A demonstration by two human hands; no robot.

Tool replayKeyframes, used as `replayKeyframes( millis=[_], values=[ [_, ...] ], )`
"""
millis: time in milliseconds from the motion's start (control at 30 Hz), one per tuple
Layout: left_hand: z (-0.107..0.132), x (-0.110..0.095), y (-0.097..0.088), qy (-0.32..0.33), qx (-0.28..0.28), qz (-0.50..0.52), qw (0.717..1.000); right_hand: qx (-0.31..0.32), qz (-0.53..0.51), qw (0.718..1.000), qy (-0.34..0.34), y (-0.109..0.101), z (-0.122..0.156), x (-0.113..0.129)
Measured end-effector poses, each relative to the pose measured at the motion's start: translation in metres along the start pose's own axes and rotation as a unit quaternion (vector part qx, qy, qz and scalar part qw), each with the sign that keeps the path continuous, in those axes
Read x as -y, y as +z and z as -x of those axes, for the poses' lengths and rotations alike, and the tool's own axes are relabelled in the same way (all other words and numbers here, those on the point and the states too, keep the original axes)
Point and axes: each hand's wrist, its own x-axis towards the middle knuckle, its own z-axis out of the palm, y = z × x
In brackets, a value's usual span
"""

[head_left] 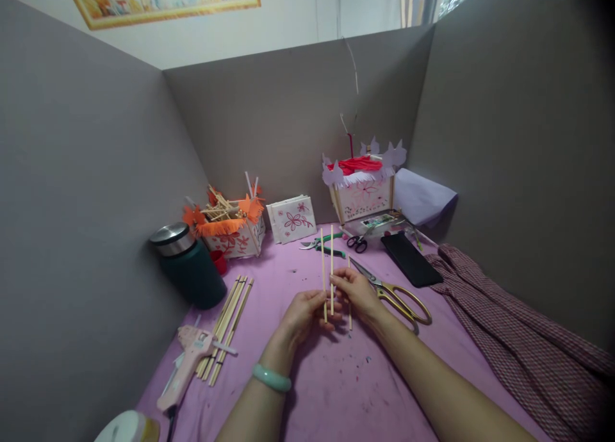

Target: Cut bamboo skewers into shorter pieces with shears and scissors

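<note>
A: Any lettering you can read over there?
B: The pale pink glue gun (189, 359) bears a small label, too blurred to make out. The white box (365, 195) with lilac cut-outs has dark marks low on its front (writing or pattern, I can't tell which).
A: And the grip?
B: The left hand (302, 312) has thumb and fingers pressed together, pinching one thin stick (323, 269) toward its lower end. The right hand (358, 293) pinches a second stick (332, 256) just below its middle.
A: Where are they?
B: Side by side, slightly apart, over the purple-covered table (331, 391). A third stick (350, 317) shows partly behind the right hand; whether it's touched, I can't tell
</note>
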Motion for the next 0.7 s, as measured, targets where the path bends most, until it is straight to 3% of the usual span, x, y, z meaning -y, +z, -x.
replayKeyframes(
  millis=[333, 567, 700],
  values=[
    [-0.0032, 0.0072, -0.0028, 0.019, -0.013, -0.017, 1.000, 0.023, -0.017, 1.000, 0.001, 0.0037, 0.0031, -0.0016],
    [-0.0039, 0.0045, -0.0007, 0.038, -0.051, -0.062, 0.996, 0.035, 0.005, 0.997, -0.062, 0.0053, 0.0050, 0.0028],
    [-0.0080, 0.0044, -0.0020, 0.094, -0.068, -0.131, 0.985, 0.063, 0.057, 0.991, -0.100, 0.0029, 0.0035, 0.0011]
  ],
)
